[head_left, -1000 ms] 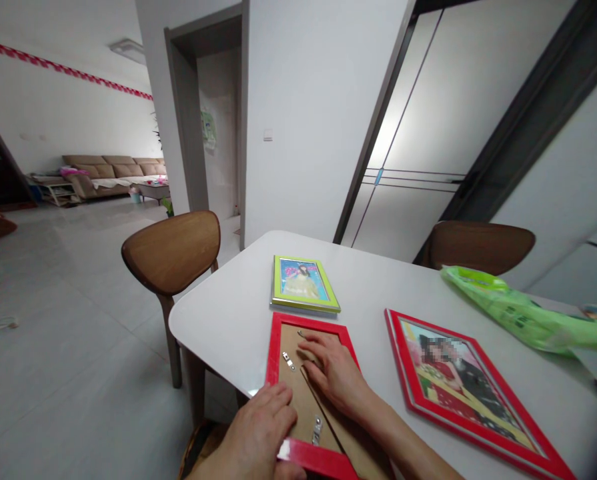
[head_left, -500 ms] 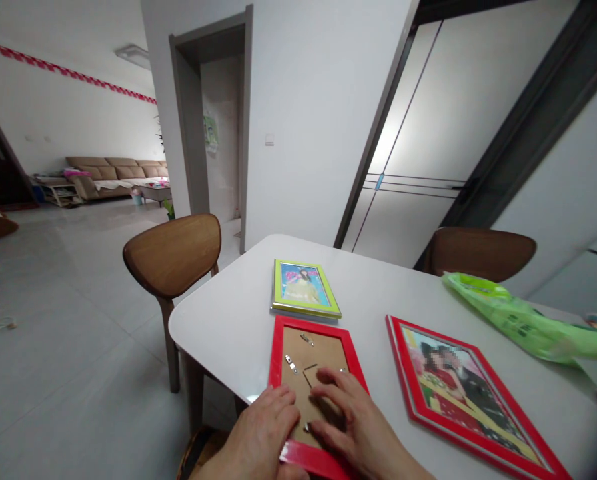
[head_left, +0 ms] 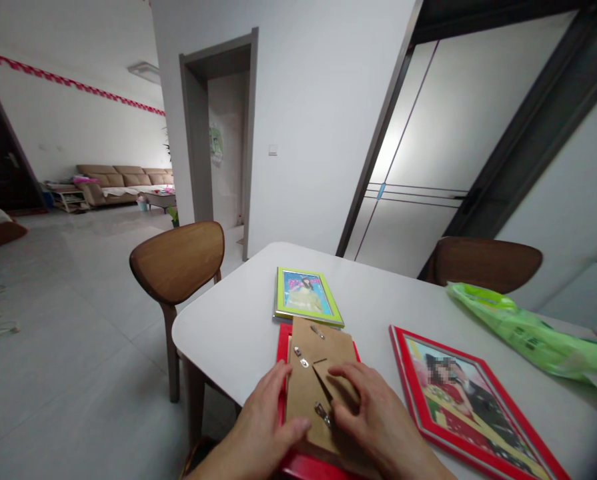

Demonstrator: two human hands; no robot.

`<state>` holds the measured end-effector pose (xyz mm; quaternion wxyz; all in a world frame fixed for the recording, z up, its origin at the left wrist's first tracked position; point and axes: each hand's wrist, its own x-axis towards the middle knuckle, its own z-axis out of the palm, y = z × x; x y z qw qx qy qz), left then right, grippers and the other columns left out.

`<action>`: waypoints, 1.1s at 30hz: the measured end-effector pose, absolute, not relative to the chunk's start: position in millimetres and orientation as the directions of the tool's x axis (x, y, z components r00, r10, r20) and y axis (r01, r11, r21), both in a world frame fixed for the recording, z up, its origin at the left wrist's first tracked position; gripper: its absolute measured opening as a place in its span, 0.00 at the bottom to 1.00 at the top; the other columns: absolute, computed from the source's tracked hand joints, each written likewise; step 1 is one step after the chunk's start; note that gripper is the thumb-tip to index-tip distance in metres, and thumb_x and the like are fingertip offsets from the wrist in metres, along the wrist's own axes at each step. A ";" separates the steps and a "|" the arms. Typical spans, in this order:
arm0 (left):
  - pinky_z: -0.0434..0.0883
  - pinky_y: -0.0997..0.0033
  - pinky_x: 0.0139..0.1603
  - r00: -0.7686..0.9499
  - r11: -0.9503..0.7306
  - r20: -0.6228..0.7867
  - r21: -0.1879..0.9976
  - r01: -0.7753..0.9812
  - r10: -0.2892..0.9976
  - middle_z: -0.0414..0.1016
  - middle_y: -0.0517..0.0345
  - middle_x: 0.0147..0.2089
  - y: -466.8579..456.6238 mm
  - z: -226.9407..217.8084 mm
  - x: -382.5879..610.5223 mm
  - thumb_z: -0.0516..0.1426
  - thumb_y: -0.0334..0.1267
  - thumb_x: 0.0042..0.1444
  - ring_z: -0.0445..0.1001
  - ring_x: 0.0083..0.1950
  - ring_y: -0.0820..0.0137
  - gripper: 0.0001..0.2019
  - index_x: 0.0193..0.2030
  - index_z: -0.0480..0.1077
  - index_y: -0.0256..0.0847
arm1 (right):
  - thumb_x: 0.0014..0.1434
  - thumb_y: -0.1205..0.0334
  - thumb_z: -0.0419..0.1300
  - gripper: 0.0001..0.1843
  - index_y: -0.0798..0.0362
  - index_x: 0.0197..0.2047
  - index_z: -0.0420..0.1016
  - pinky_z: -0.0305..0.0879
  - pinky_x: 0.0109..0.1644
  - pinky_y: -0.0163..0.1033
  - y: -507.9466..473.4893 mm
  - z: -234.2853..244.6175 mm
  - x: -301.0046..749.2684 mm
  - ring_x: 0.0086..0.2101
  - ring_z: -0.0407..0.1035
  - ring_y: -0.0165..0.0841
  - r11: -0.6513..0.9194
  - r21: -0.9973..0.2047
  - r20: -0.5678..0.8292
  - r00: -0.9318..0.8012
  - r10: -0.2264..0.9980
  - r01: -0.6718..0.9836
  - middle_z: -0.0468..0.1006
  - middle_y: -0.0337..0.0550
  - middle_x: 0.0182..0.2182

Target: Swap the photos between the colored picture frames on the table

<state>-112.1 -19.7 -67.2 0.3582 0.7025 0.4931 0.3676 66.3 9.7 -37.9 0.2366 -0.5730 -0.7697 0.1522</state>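
Note:
A brown backing board [head_left: 311, 400] with metal clips sits raised and slightly askew over a red picture frame [head_left: 284, 333] lying face down. My left hand [head_left: 265, 417] grips the board's left edge, its thumb lying on top and its fingers along the side. With fingers bent, my right hand [head_left: 373, 413] holds the board on its right part, at the partly lifted stand flap; some fingertips are hidden. Just beyond is a yellow-green picture frame [head_left: 280, 293] holding a photo. Another red picture frame [head_left: 412, 393] lies face up to the right, with a photo in it.
All this is on a white table [head_left: 218, 333] with rounded corners. A green plastic bag [head_left: 538, 337] lies at the right. Wooden chairs stand at the left [head_left: 178, 263] and far right [head_left: 488, 263]. Beyond are a doorway, a sliding door and a sofa [head_left: 123, 183].
The backing board has come up out of the red frame and shifted over its rim. My left hand has moved to the board's left edge, and the stand flap is lifted more.

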 end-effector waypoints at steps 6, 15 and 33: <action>0.69 0.70 0.35 0.026 -0.015 0.022 0.970 -0.242 0.999 0.72 0.56 0.38 0.9 -57.2 -118.3 0.52 0.36 0.47 0.73 0.36 0.67 0.18 0.46 0.57 0.38 | 0.47 0.60 0.52 0.16 0.50 0.42 0.67 0.60 0.45 0.41 10.5 -30.0 62.2 0.42 0.63 0.36 0.397 -0.567 0.309 -0.260 0.915 0.722 0.67 0.46 0.43; 0.67 0.74 0.26 -0.136 0.125 -0.128 0.992 -0.029 0.982 0.73 0.61 0.30 5.8 -71.8 -210.5 0.54 0.35 0.44 0.72 0.27 0.70 0.19 0.45 0.57 0.39 | 0.47 0.60 0.49 0.28 0.60 0.53 0.58 0.59 0.42 0.43 28.5 -81.3 112.0 0.38 0.66 0.40 0.038 -0.416 0.063 -0.013 0.998 0.909 0.70 0.55 0.41; 0.57 0.54 0.54 0.501 -0.671 0.448 0.537 0.512 0.740 0.52 0.41 0.58 -24.9 -50.3 -53.1 0.57 0.35 0.38 0.54 0.57 0.54 0.31 0.52 0.55 0.34 | 0.39 0.54 0.60 0.50 0.49 0.61 0.35 0.63 0.27 0.39 5.4 -20.0 89.0 0.18 0.67 0.32 -0.287 -0.945 -0.298 0.053 0.953 -0.153 0.76 0.37 0.23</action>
